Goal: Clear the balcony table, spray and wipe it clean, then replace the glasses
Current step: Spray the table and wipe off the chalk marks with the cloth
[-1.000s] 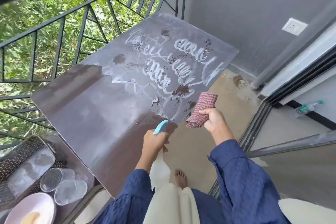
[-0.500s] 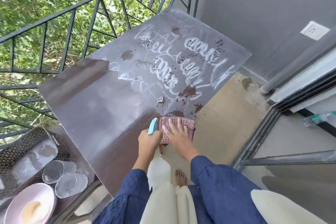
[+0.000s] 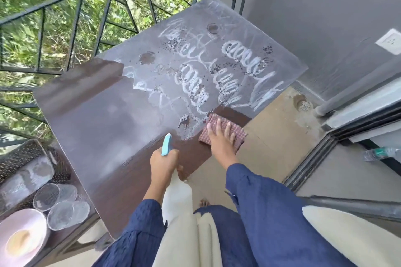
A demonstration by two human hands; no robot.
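Foam scrawls lie at twelve o'clock from my right fingers, flat on the cloth; left fingers grip the sprayer.

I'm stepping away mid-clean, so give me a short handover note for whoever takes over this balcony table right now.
Left hand grips the spray bottle above the near edge of the table.
Right hand presses flat on the checked cloth at the right edge.
The two glasses sit off the table, lower left, beside a pink bowl.
Done: table cleared and sprayed; a dark strip by the cloth is wiped.
Left: wipe the white foam and spots, then replace the glasses.
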